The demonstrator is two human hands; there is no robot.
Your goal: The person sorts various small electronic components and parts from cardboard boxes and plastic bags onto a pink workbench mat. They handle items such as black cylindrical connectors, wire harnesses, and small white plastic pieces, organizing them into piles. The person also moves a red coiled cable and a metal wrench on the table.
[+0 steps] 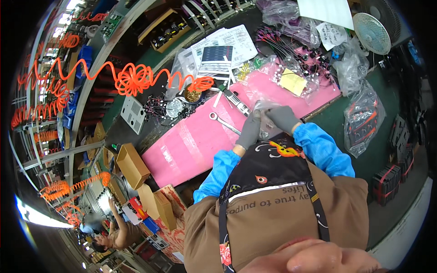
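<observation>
At the near edge of the pink work mat (pixel 182 145), my left hand (pixel 249 131) in a grey glove is closed on a clear plastic bag (pixel 264 129). My right hand (pixel 282 117), gloved alike, grips the same bag from the other side with its fingers bent. What lies inside the bag is too unclear to name. Just left of my left hand rests a combination wrench (pixel 224 123). Beyond it lies a slim silver and black power screwdriver (pixel 236 103), its near end close to my left fingers.
An orange coiled air hose (pixel 136 78) hangs over the left side. Printed sheets (pixel 241 42), bundled wires (pixel 277 42) and a yellow note (pixel 292 82) lie farther back. A bowl of small screws (pixel 193 94) stands left of the driver. Bagged parts (pixel 364 119) lie right; another person (pixel 119 232) works lower left.
</observation>
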